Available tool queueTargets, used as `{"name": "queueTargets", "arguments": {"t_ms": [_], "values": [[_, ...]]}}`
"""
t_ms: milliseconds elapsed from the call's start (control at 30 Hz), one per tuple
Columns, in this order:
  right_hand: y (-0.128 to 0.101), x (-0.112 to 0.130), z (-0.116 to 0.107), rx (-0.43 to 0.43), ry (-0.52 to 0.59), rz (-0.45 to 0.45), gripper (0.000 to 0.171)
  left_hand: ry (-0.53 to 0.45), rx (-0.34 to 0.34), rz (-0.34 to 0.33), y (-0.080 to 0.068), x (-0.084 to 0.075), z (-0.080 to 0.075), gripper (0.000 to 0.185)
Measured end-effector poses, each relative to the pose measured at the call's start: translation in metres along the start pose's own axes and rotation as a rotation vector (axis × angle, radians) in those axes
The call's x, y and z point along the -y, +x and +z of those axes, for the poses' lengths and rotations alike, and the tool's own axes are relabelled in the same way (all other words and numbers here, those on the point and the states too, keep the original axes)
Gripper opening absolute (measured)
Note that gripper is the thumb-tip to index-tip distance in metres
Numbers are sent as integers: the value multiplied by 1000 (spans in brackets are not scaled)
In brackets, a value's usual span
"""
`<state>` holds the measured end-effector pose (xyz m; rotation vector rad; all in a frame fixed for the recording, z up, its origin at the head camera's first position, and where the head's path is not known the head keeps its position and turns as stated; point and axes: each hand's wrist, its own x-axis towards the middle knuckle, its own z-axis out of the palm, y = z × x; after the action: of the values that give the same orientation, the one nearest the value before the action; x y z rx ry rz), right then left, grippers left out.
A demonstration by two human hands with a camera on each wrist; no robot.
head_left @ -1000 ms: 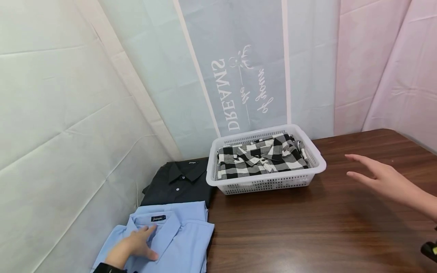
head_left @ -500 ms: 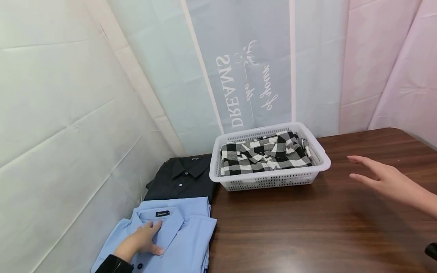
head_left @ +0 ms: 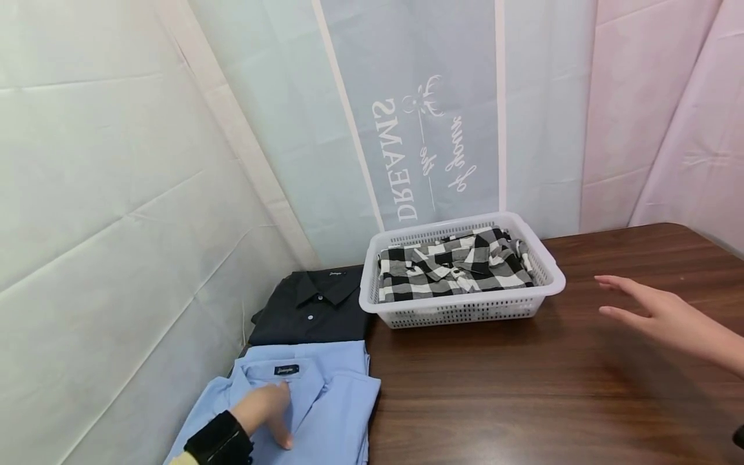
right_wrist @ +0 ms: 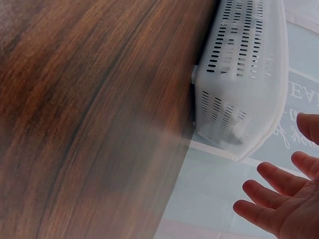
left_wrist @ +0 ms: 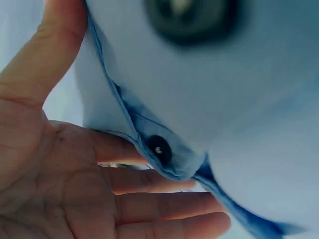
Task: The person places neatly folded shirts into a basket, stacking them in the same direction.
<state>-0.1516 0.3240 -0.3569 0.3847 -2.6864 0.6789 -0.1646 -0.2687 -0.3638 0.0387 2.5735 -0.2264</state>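
Note:
A light-blue shirt [head_left: 334, 423], folded with its collar up, lies at the lower left in the head view. My left hand [head_left: 264, 410] is on its front just below the collar, thumb spread from the fingers. In the left wrist view, the fingers [left_wrist: 164, 204] are stretched out, and a buttoned edge of the blue shirt [left_wrist: 234, 114] hides part of them. On the right, my right hand [head_left: 659, 316] hangs over the table with loosely spread fingers and nothing in it. Its fingers [right_wrist: 281, 181] also show beside the basket in the right wrist view.
A white perforated basket [head_left: 465, 310] holds a folded black-and-white checked shirt [head_left: 456, 265] at the back of the brown table [head_left: 494, 387]. Behind the blue shirt lies a folded black shirt [head_left: 314, 310], beside the left curtain [head_left: 145, 258]. More curtain [head_left: 540, 129] closes off the back.
My left hand has shifted slightly right and turned on the blue shirt. The scene has slid a little rightward in the head view. My right hand keeps nearly the same pose.

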Motion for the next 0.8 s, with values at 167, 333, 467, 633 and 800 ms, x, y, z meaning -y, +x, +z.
{"name": "queueTargets", "arguments": {"t_ms": [167, 333, 467, 633, 800], "values": [[-1, -1, 0, 27, -21, 3, 49, 29, 60, 18, 52, 6, 34, 120], [-3, -1, -1, 49, 20, 2, 48, 76, 122, 36, 86, -10, 58, 111], [-3, -1, -1, 64, 46, 12, 49, 136, 205, 53, 76, -53, 48, 96], [-5, 0, 0, 76, 52, 16, 49, 232, 182, 118, 18, -125, 11, 80], [-6, 2, 3, 46, 67, -3, 48, 219, 34, 128, -30, -183, -19, 73]]}}
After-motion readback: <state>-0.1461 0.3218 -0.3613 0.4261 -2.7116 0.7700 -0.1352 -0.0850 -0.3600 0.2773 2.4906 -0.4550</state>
